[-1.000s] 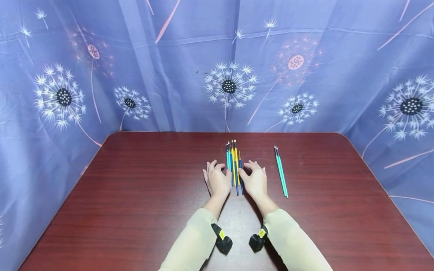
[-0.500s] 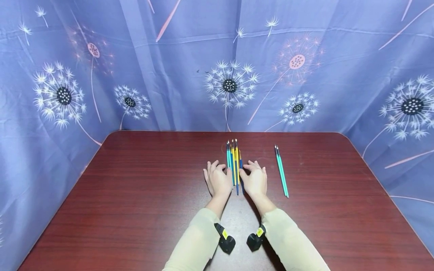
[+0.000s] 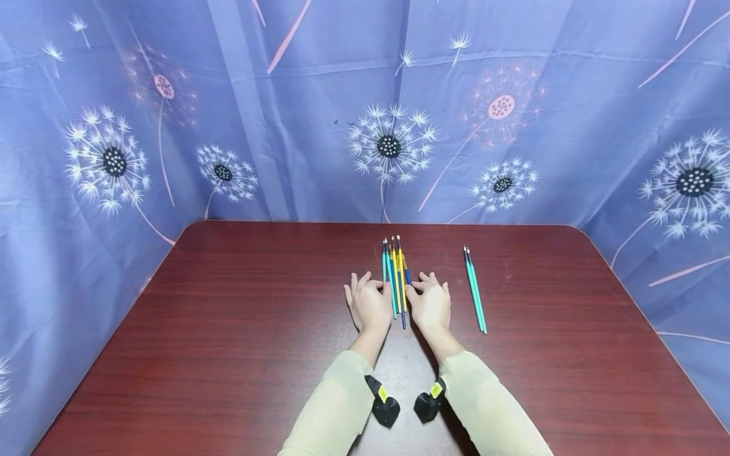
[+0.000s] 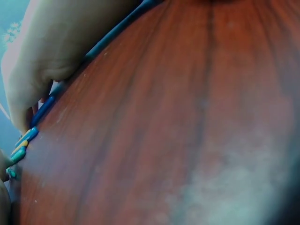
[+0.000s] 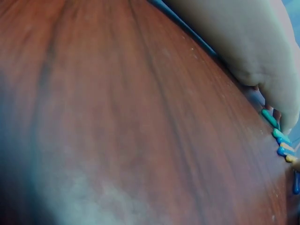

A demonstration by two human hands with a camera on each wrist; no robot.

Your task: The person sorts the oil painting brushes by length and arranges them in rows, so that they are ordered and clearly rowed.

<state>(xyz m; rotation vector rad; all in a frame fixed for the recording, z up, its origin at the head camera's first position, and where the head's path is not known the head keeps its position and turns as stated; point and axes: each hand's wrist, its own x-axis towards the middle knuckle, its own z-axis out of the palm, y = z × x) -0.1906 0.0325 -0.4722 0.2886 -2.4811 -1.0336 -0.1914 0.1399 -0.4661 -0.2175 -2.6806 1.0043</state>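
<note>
Frames from the left with the left hand (image 3: pixel 369 309), and from the right with the right hand (image 3: pixel 430 308), the bundle of paintbrushes (image 3: pixel 397 278); probably amounts to squaring up the bundle or singling out its outermost brushes. Likely calls next for light, even thumb pressure, without rolling the thin handles across the table (image 3: pixel 256 329). At the left, fans the outer fingers away from the bundle and points thumb and forefinger at the outer teal brush (image 3: pixel 384 269); leaves only a narrow grip there, and cannot tell if pinching that brush or merely touching it. In the middle, shows teal, blue and yellow handles close together, with bristle ends toward the far edge. At the right, roughly mirrors that pose, with thumb and forefinger nearly together over the outer blue brush (image 3: pixel 407 276) and its near end out of sight in the head view; again narrow, again impossible to tell if pinching. Farther right, well apart from the bundle, has a pair of teal brushes (image 3: pixel 474 290) side by side, untouched.
</note>
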